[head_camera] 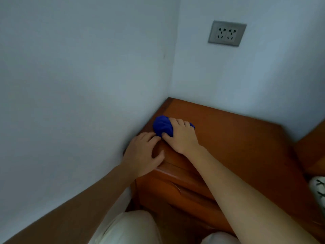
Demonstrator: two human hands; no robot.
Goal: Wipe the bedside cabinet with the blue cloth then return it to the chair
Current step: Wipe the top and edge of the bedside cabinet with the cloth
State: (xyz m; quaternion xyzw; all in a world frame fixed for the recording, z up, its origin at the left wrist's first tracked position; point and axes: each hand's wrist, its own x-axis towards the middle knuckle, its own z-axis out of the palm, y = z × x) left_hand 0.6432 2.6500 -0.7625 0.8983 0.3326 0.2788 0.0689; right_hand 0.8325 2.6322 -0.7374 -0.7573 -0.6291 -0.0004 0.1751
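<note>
Far left, only the white wall [70, 85]. Next, the left hand [142, 153], laid on the near left corner of the bedside cabinet [237, 138], fingers loosely spread and holding nothing, fingertips right at the blue cloth [161, 125], perhaps touching it, not clear in this soft view. Just to the right, the blue cloth itself, bunched into a ball on the cabinet top, close beside the wall. Then the right hand [182, 136], fingers curled over the ball, thumb pinching it from the near side.

By judgement, the wiping step in hand, with the wide part of the top to the right not yet done.

To do it well: press down evenly, draw the ball along the wall edge to the far corner, then sweep to the right in overlapping strokes. Better to open the cloth flatter for more contact. Keep the left hand as a brace, out of the path. Up on the right, a wall socket [226, 33]; no need to go near. No chair in view.
</note>
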